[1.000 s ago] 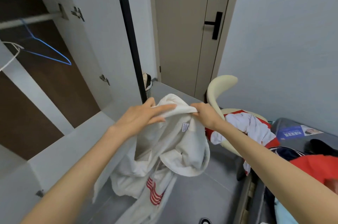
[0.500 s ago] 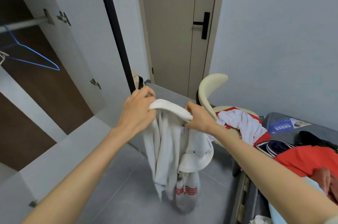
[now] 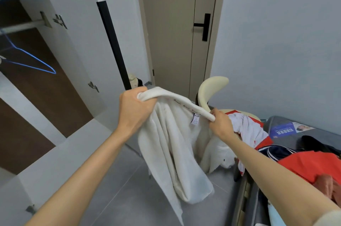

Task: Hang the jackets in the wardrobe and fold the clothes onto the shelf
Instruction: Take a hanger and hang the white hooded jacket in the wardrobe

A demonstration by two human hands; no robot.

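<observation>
A white jacket (image 3: 171, 150) hangs in the air in front of me, stretched by its collar between both hands. My left hand (image 3: 133, 110) grips one end of the collar in a fist. My right hand (image 3: 220, 124) pinches the other end near the label. The body of the jacket droops down toward the grey floor. At the far left the open wardrobe (image 3: 44, 100) shows a metal rail (image 3: 22, 26) with a blue wire hanger (image 3: 31, 60) on it.
A cream chair (image 3: 212, 89) with a white-and-red garment (image 3: 247, 128) stands behind the jacket. Red and dark clothes (image 3: 310, 163) are piled on the grey bed at right. The open wardrobe door (image 3: 77, 37) is at left, and a closed room door (image 3: 177, 28) straight ahead.
Both hands have drawn apart along the collar, spreading the jacket wider. The left hand has closed into a fist, and the red-striped part no longer shows.
</observation>
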